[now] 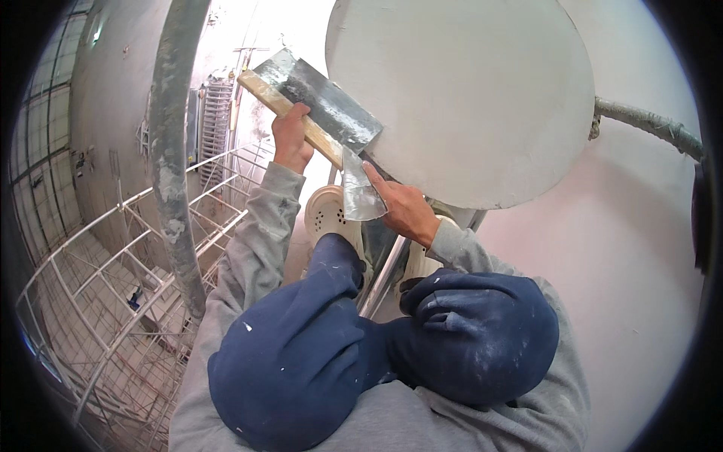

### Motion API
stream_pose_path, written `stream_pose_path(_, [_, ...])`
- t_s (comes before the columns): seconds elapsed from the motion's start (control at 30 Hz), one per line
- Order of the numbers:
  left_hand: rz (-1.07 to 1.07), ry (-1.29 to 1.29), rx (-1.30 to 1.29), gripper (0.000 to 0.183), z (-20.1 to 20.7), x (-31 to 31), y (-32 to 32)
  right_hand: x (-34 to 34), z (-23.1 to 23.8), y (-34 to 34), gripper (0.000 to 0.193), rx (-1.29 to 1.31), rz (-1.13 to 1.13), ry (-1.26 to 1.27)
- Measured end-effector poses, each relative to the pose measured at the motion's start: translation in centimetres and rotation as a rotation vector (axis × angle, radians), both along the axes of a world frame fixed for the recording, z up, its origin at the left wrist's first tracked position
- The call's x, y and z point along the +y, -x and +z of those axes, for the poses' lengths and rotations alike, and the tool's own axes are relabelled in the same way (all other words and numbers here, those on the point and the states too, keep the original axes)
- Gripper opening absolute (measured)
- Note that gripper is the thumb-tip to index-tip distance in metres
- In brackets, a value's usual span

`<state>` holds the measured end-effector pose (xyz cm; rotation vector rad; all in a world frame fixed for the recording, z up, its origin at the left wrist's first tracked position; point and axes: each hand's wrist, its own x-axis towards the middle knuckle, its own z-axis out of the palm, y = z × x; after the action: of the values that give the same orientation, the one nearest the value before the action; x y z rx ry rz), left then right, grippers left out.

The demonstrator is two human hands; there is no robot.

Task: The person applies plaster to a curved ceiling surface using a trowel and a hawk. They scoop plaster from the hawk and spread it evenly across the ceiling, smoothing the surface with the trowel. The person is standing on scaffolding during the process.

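Note:
My left hand [291, 138] is closed round the long wooden back of a wide plastering blade [331, 105], whose grey metal carries smears of pale plaster. It is held at a slant, with its lower right corner near the rim of a big pale rounded panel [467, 90]. In my right hand [409, 211] is a putty knife [363, 193] with a flared metal blade, one finger stretched along it. The putty knife's blade meets the lower end of the wooden back, and most of its handle is hidden by my fingers.
A plaster-spotted upright pole [172, 143] stands at my left, beside white metal rails [113, 256] above a lower floor. At the right, a rough pipe [651, 124] runs along a pale wall [625, 248]. Below my hands are my white clogs [325, 207] and a metal tube [388, 275].

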<state>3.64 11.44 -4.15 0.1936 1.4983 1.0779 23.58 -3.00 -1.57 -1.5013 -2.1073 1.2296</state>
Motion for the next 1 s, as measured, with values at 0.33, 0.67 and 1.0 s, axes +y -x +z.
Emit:
stream_pose_path(0.33, [-0.041, 0.006, -0.047, 0.016, 0.4, 0.5, -0.5, 1.8, -0.4, -1.7, 0.079, -0.025, -0.098, 0.068])
stream_pose_path(0.67, [-0.037, -0.014, 0.061, 0.016, 0.2, 0.6, -0.6, 2.0, -0.8, -1.1, 0.078, 0.018, -0.08, 0.041])
stream_pose_path(1.0, [-0.017, 0.009, 0.048, 0.018, 0.1, 0.9, -0.7, 1.6, 0.8, 0.3, 0.076, -0.001, -0.003, -0.02])
